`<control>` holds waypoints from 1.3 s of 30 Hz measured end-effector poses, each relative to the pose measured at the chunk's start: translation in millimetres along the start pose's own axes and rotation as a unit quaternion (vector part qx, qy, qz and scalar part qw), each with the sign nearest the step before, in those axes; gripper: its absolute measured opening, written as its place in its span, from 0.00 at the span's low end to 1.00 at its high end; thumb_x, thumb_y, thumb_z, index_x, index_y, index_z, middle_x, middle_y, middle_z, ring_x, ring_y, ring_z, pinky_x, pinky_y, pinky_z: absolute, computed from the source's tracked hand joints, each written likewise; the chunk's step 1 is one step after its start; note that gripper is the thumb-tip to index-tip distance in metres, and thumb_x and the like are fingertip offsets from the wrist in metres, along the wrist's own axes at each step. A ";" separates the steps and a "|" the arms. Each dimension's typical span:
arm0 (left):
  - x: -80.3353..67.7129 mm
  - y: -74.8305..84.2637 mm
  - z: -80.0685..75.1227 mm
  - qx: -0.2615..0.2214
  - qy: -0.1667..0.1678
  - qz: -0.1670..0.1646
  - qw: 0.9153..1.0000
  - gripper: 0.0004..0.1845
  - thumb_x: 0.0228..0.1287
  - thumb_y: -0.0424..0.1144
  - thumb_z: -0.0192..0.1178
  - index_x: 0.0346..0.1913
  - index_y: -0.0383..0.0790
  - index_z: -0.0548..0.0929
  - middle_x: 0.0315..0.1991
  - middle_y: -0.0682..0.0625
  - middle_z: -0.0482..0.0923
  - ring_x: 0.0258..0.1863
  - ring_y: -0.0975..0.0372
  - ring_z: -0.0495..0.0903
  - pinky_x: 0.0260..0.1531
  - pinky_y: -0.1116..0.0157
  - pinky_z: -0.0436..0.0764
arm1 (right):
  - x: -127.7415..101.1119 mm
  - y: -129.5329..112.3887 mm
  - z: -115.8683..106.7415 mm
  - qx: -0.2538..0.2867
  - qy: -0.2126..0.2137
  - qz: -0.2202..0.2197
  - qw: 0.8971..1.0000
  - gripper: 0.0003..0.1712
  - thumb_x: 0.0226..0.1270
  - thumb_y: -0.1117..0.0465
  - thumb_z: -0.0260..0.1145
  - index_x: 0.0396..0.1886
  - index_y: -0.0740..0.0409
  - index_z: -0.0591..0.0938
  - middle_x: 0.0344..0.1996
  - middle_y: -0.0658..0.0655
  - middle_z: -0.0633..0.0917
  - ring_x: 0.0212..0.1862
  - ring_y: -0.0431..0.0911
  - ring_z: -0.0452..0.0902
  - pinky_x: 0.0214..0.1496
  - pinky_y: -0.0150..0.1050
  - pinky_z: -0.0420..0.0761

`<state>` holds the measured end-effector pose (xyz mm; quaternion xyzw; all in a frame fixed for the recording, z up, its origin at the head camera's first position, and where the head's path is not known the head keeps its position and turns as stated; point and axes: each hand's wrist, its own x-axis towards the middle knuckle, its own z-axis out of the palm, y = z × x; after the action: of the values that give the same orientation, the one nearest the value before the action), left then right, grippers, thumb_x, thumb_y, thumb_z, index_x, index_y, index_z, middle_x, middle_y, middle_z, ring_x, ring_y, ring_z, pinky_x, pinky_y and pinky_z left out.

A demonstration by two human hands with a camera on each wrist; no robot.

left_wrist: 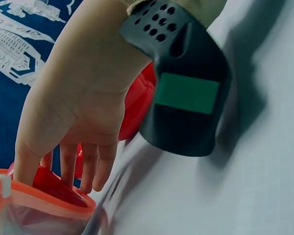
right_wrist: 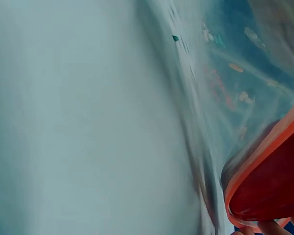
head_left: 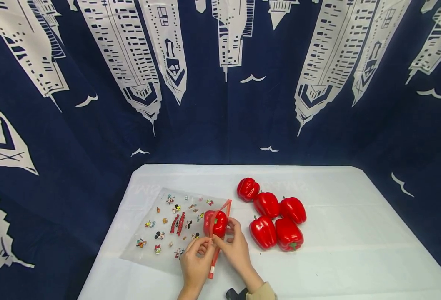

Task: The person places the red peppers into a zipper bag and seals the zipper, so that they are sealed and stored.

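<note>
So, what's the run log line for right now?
left hand: pinches bag; right hand: holds red pepper, partly inside bag; five loose peppers: on table beside bag

Fingers (left_wrist: 89,166) at a red pepper (left_wrist: 56,188) in an orange-rimmed bag (left_wrist: 49,201), black wrist device (left_wrist: 179,129) above

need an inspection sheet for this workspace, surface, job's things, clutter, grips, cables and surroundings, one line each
Surface: white table, a few tiny specks visible.
Job's things: clear printed bag lying flat, red-edged mouth open; one red pepper in that mouth; five loose peppers grouped to the bag's right.
Clutter: nothing seen.
Grips: left grip, a bare hand, pinches the bag's edge; right grip, also bare, is at the mouth beside the pepper, exact hold unclear; black unit on the right wrist.
Cables: nothing seen.
Surroundings: dark blue cloth printed with white buildings and birds.
</note>
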<state>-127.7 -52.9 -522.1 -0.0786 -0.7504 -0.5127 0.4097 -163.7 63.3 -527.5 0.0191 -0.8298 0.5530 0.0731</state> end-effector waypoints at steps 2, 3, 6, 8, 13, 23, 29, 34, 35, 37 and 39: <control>-0.2 -0.3 0.2 -0.006 -0.002 0.002 1.000 0.10 0.43 0.21 0.65 0.28 0.38 0.84 0.21 0.55 0.77 0.17 0.69 0.73 0.19 0.77 0.72 | 3.2 1.9 -0.3 0.004 0.000 -0.001 1.000 0.41 0.52 0.49 0.73 0.62 0.55 0.65 0.54 0.56 0.77 0.49 0.49 0.74 0.45 0.41 0.78; -0.3 -0.5 0.3 -0.008 -0.003 0.003 1.000 0.10 0.43 0.21 0.65 0.28 0.38 0.84 0.21 0.55 0.78 0.17 0.69 0.73 0.19 0.77 0.72 | 4.6 2.8 -0.4 0.007 0.001 -0.001 1.000 0.41 0.52 0.49 0.73 0.62 0.55 0.65 0.54 0.56 0.77 0.49 0.49 0.74 0.45 0.41 0.78; -0.3 -0.3 0.3 -0.006 -0.007 0.003 1.000 0.09 0.43 0.22 0.65 0.27 0.38 0.84 0.22 0.55 0.78 0.17 0.69 0.73 0.19 0.77 0.73 | 8.7 5.5 -0.4 0.003 0.004 -0.007 1.000 0.40 0.52 0.50 0.72 0.62 0.57 0.65 0.54 0.58 0.78 0.50 0.50 0.74 0.44 0.42 0.78; -0.1 -0.1 0.2 -0.007 -0.011 0.005 1.000 0.08 0.44 0.22 0.65 0.27 0.38 0.84 0.22 0.54 0.79 0.17 0.69 0.74 0.19 0.77 0.73 | 11.2 6.2 -0.6 0.003 0.007 -0.010 1.000 0.40 0.53 0.50 0.72 0.62 0.57 0.65 0.53 0.59 0.78 0.50 0.51 0.74 0.44 0.43 0.78; 0.3 0.4 -0.4 -0.006 -0.016 0.007 1.000 0.08 0.44 0.23 0.65 0.27 0.38 0.84 0.22 0.55 0.79 0.18 0.70 0.75 0.19 0.77 0.74 | 17.5 7.5 -1.0 0.004 0.007 0.004 1.000 0.41 0.52 0.49 0.72 0.63 0.56 0.65 0.56 0.60 0.77 0.53 0.52 0.72 0.48 0.45 0.77; 1.1 -0.2 -1.4 0.008 -0.021 0.000 1.000 0.09 0.43 0.22 0.66 0.27 0.39 0.84 0.21 0.56 0.79 0.17 0.72 0.75 0.19 0.78 0.74 | 26.6 9.8 -0.4 0.004 0.011 0.016 1.000 0.42 0.51 0.47 0.73 0.63 0.54 0.66 0.58 0.59 0.76 0.57 0.52 0.71 0.54 0.49 0.74; 1.5 0.0 -2.2 0.013 -0.025 -0.003 1.000 0.09 0.42 0.22 0.66 0.27 0.39 0.85 0.21 0.56 0.79 0.17 0.72 0.75 0.18 0.78 0.74 | 33.2 12.8 0.1 0.001 0.011 0.011 1.000 0.42 0.51 0.47 0.73 0.62 0.56 0.66 0.55 0.61 0.77 0.54 0.53 0.73 0.51 0.50 0.74; 2.4 -0.1 -2.6 0.004 -0.027 0.000 1.000 0.09 0.43 0.21 0.65 0.27 0.38 0.85 0.21 0.55 0.79 0.17 0.72 0.75 0.18 0.78 0.74 | 37.5 14.0 0.2 0.011 0.006 0.018 1.000 0.42 0.52 0.49 0.73 0.63 0.57 0.65 0.55 0.62 0.77 0.54 0.54 0.73 0.52 0.52 0.73; 2.4 -0.3 -2.8 0.003 -0.029 -0.003 1.000 0.09 0.43 0.22 0.65 0.27 0.38 0.85 0.21 0.56 0.79 0.17 0.72 0.75 0.18 0.78 0.74 | 38.1 13.9 0.2 0.015 0.005 0.020 1.000 0.42 0.52 0.49 0.73 0.63 0.57 0.65 0.55 0.62 0.76 0.53 0.54 0.73 0.53 0.52 0.73; 2.5 -0.8 -3.1 0.004 -0.032 -0.006 0.999 0.09 0.43 0.22 0.65 0.27 0.38 0.85 0.21 0.56 0.79 0.18 0.73 0.75 0.18 0.79 0.74 | 39.2 13.3 0.0 0.019 0.005 0.022 1.000 0.41 0.53 0.50 0.73 0.63 0.56 0.65 0.56 0.62 0.76 0.53 0.54 0.72 0.54 0.52 0.73; 2.4 -1.6 -3.1 0.004 -0.033 -0.002 0.999 0.08 0.44 0.22 0.65 0.27 0.38 0.85 0.21 0.56 0.79 0.18 0.73 0.75 0.18 0.79 0.74 | 39.9 13.0 0.2 0.018 0.009 0.024 1.000 0.41 0.53 0.50 0.72 0.63 0.56 0.65 0.56 0.62 0.76 0.53 0.54 0.73 0.54 0.53 0.73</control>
<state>-128.5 -56.9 -521.1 -0.0925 -0.7658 -0.5076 0.3839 -204.6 70.1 -533.7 -0.0043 -0.8192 0.5696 0.0664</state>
